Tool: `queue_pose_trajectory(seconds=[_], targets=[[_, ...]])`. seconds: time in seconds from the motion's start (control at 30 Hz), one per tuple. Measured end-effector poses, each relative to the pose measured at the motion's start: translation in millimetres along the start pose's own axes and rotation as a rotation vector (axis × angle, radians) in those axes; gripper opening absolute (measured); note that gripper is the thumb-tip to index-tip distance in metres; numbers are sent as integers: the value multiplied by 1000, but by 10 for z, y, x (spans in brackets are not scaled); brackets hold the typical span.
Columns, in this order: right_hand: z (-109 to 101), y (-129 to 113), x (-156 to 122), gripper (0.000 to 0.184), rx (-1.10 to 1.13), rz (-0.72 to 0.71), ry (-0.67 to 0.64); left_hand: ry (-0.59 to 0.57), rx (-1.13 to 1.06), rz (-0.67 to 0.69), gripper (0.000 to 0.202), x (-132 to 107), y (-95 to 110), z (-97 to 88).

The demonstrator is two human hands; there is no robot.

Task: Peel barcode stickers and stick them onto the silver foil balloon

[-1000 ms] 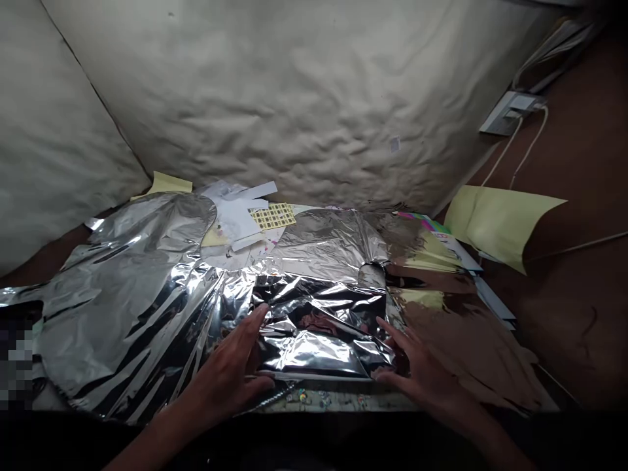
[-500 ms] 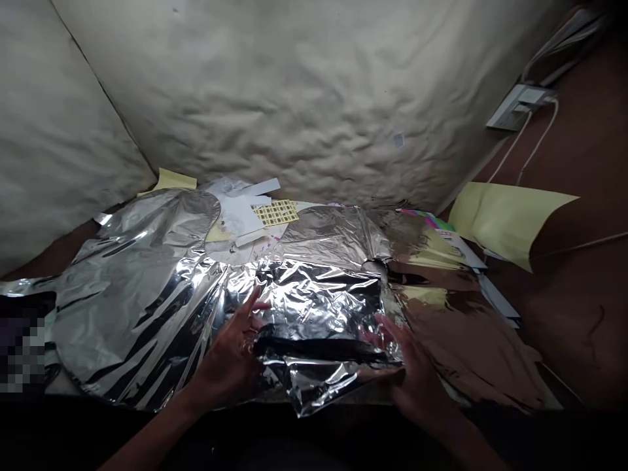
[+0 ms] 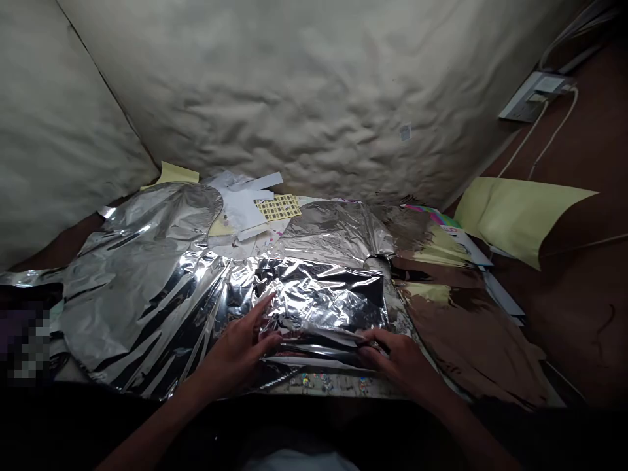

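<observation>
A crinkled silver foil sheet lies on the table in front of me, its near edge lifted and folded back in a strip. My right hand pinches the right end of that strip between thumb and fingers. On the left side, my left hand rests on the foil with its index finger stretched out and its thumb apart, by the strip's left end. Larger pieces of silver film spread out to the left, under and beside my left forearm.
White papers and a yellow sticker sheet lie at the back. More shiny film covers the right side. A yellow paper stands against the brown wall, below a socket with cables. The patterned table edge shows in front.
The foil's near flap, which hung over the front edge, is now lifted and folded back, uncovering the patterned edge. My right hand has closed on it; my left hand has shifted slightly right.
</observation>
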State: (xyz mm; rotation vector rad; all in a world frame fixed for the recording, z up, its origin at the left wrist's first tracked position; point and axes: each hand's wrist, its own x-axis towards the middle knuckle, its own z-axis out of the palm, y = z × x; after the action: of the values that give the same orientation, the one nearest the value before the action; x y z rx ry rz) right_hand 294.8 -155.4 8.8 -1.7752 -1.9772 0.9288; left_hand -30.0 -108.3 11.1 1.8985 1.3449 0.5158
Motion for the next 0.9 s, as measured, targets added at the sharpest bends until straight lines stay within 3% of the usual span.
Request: queue_pose_trajectory(seconds=[0.1, 0.2, 0.27, 0.33, 0.4, 0.5, 0.53, 0.67, 0.73, 0.83, 0.9], targets=[[33, -16, 102, 29, -23, 90, 38, 240, 209, 94, 72, 57, -20, 123], [44, -19, 131, 31, -30, 97, 26, 317, 456, 250, 61, 60, -81, 177], [41, -33, 109, 38, -21, 86, 27, 221, 543, 404, 49, 37, -115, 154], [39, -60, 43, 46, -2, 55, 5, 48, 577, 532, 42, -17, -135, 105], [46, -80, -75, 50, 16, 23, -55, -97, 605, 577, 50, -110, -148, 62], [87, -29, -317, 54, -13, -52, -103, -178, 661, 560, 87, -286, -184, 61], [108, 15, -397, 58, -62, -104, -72, -173, 684, 558, 90, -338, -206, 75], [183, 224, -586, 78, -378, -416, 78, -141, 702, 602, 66, -440, -294, 95], [179, 265, -584, 69, -445, -503, 51, -205, 620, 594, 69, -426, -277, 22], [60, 208, -489, 52, -328, -479, -54, -315, 419, 494, 72, -324, -137, -192], [-90, 143, -375, 47, -169, -402, -146, -367, 269, 403, 63, -195, -21, -347]])
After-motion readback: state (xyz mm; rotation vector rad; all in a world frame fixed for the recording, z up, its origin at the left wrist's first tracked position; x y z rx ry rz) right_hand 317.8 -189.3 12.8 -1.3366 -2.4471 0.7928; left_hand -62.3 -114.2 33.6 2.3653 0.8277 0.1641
